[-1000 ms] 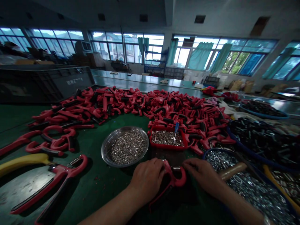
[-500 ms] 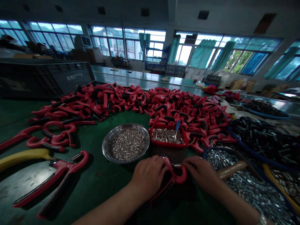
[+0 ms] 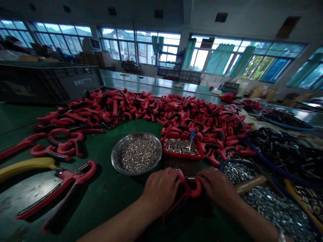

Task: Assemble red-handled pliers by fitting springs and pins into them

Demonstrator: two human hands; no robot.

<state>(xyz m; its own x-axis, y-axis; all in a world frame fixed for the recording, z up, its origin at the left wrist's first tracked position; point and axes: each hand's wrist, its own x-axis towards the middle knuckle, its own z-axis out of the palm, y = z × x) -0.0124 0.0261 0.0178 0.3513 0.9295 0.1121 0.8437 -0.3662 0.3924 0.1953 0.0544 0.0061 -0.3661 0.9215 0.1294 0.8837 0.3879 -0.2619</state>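
Gap: green mat (image 3: 106, 201) beside left hand (image 3: 161, 190) | Obstacles: steel bowl (image 3: 113, 159), washer basin (image 3: 227, 163)

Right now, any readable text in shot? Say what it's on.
Black crate, side: white marking, probably characters, too blurred to quote.
No other readable text in view.
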